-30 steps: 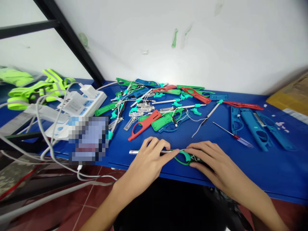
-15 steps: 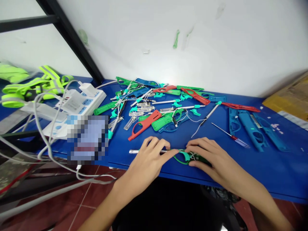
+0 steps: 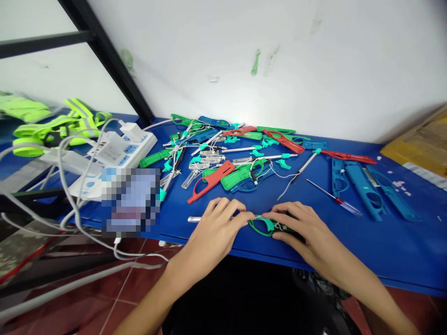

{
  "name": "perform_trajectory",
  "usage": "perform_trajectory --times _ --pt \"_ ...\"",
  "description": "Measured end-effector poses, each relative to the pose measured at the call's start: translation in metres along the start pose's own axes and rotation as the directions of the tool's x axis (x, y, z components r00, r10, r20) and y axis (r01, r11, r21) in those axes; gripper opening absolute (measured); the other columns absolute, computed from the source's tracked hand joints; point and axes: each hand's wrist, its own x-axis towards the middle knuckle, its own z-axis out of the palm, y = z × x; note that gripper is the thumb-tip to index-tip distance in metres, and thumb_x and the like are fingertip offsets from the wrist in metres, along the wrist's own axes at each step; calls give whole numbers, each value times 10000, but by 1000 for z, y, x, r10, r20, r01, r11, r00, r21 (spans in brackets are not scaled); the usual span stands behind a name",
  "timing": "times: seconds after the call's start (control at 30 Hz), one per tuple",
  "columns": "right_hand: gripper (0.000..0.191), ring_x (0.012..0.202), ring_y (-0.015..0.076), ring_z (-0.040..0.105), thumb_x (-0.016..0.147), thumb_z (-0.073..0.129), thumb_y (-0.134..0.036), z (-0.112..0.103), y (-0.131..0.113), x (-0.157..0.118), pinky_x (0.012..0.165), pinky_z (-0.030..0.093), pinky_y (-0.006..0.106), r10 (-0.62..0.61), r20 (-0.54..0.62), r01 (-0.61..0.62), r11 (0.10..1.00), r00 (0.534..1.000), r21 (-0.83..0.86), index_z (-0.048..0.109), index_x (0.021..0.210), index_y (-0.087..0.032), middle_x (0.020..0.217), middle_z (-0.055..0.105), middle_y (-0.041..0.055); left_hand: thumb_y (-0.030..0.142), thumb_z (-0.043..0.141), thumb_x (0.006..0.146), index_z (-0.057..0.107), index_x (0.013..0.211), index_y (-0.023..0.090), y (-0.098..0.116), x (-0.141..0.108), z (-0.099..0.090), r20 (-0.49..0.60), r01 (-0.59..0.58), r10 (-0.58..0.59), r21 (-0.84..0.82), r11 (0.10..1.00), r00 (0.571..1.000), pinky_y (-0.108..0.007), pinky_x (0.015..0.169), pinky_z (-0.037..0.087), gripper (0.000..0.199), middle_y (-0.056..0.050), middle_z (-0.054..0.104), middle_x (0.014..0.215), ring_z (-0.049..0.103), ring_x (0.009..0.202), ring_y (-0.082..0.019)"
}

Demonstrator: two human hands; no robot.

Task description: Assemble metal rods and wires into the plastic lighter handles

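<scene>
A green long-nosed gas lighter (image 3: 260, 231) lies at the table's front edge, its metal tube (image 3: 193, 219) pointing left and a teal trigger (image 3: 269, 225) in its loop. My left hand (image 3: 220, 228) is closed over the tube end, thumb and index finger pinching where tube meets body. At the handle end, my right hand (image 3: 300, 223) curls its fingers and thumb around the body and hides most of it. Just beyond both hands lie a red lighter shell half (image 3: 213, 180) and a green shell half (image 3: 237, 177).
Lighter shells, tubes, wires and clear fuel tanks (image 3: 209, 158) are heaped at the back. A screwdriver (image 3: 344, 204) and blue shells (image 3: 365, 190) lie right, before a carton (image 3: 419, 139). Left are a power strip (image 3: 139, 146), cables, a blurred phone (image 3: 134, 200) and reflective straps (image 3: 52, 130).
Both hands stay on the green lighter with only slight finger shifts; my left index finger and thumb have drawn back a little to the left. The view has shifted slightly.
</scene>
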Motion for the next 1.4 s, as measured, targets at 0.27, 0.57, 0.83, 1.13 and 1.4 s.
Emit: perform_trajectory --times 0.27,0.57,0.83,1.13,1.4 --pt "360 1251 251 734 1109 572 -208 2 -5 8 1089 614 457 -10 -4 10 1000 1000 18 715 1423 -309 1395 739 67 163 495 1168 613 1395 209 1 2 3 -32 25 -25 9 1000 999 -412 906 459 260 -70 706 1214 595 1037 -249" --pt "458 1357 283 652 1145 542 -344 1 -3 5 1115 604 496 -65 78 63 997 995 34 581 1598 -403 1475 659 83 11 524 1085 601 1506 261 0 -1 2 -10 12 -12 50 999 1000 -397 899 463 495 -60 673 1236 607 1050 -247" --pt "442 1317 301 625 1123 593 -439 5 -2 14 1101 576 528 -77 110 69 995 991 71 609 1560 -382 1420 651 96 145 526 1150 644 1343 210 1 1 3 -22 27 -27 8 1000 999 -407 909 449 235 -52 700 1200 594 1050 -251" --pt "293 1206 282 694 1128 583 -439 8 -6 26 1094 582 530 -76 32 73 993 997 91 780 1269 -275 1287 728 99 184 532 1158 673 1264 205 1 3 4 -69 -2 2 0 1000 998 -398 897 452 178 -53 722 1173 593 1004 -242" --pt "498 1421 302 660 1114 617 -467 -5 6 -16 1234 534 554 -104 -76 98 992 992 -79 579 1592 -333 1516 713 60 110 583 1118 703 1315 206 2 -2 3 -120 -31 32 7 999 992 -425 931 468 250 -63 731 1193 610 1039 -251"
